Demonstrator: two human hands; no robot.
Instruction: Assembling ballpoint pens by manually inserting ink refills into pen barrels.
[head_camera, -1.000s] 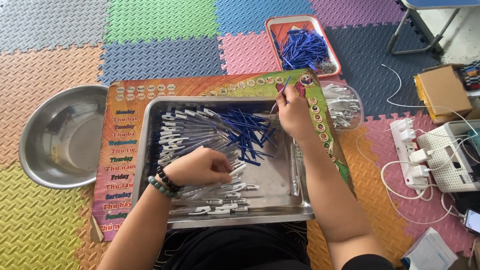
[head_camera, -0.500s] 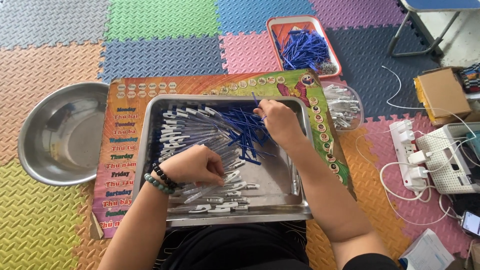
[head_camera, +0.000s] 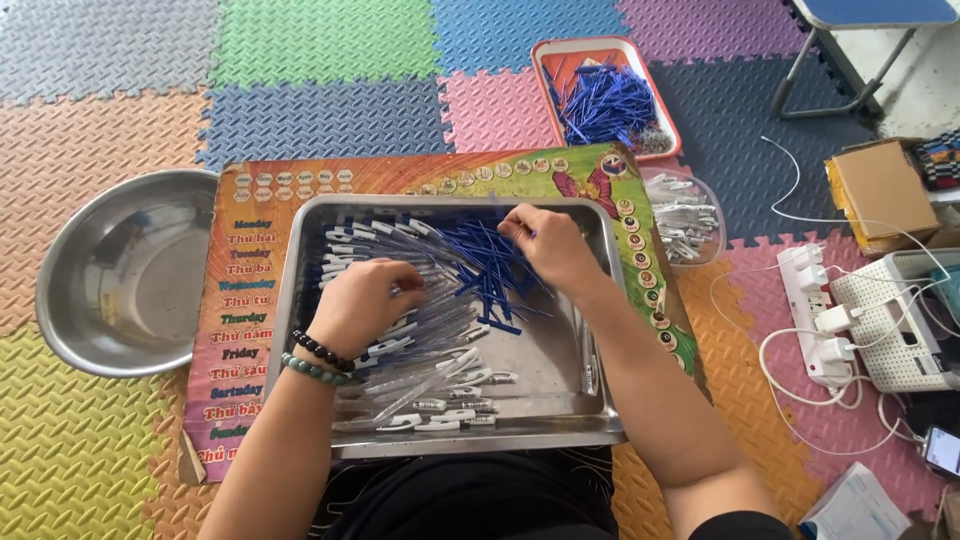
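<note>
Here, two hands, left hand (head_camera: 362, 303) curled on clear barrels (head_camera: 420, 335), right hand (head_camera: 548, 243) pinching blue refills (head_camera: 488, 265), one tray (head_camera: 300, 300).

Tray (head_camera: 300, 300) on mat (head_camera: 240, 260), bowl (head_camera: 90, 270) to its left.

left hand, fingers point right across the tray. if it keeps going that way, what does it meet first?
Probably the blue refills. The left hand lies on the clear pen barrels in the steel tray, and the blue pile sits just past its fingertips; height above it is unclear.
</note>
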